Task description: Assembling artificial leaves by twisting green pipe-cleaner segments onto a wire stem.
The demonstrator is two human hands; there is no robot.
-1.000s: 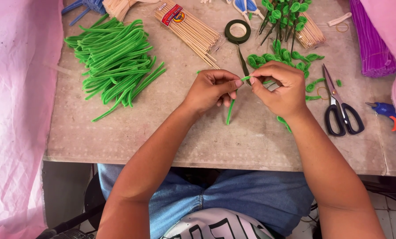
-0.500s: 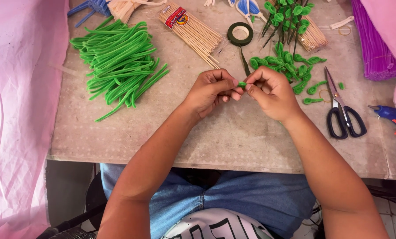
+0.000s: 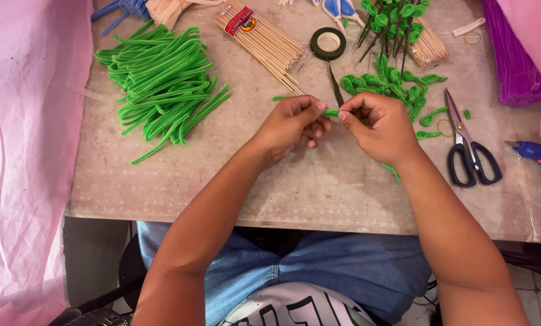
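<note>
A craft workbench: green pipe cleaners (image 3: pixel 161 81), scissors (image 3: pixel 468 151), glue gun (image 3: pixel 533 154), skewers (image 3: pixel 264 42).

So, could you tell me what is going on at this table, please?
A seated person is working a short green pipe cleaner between both hands: the left hand and right hand pinch it together above the table. A pile of straight green pipe cleaners lies to the left, finished green loops and scissors to the right, with a bundle of wooden sticks and a roll of dark tape behind.
</note>
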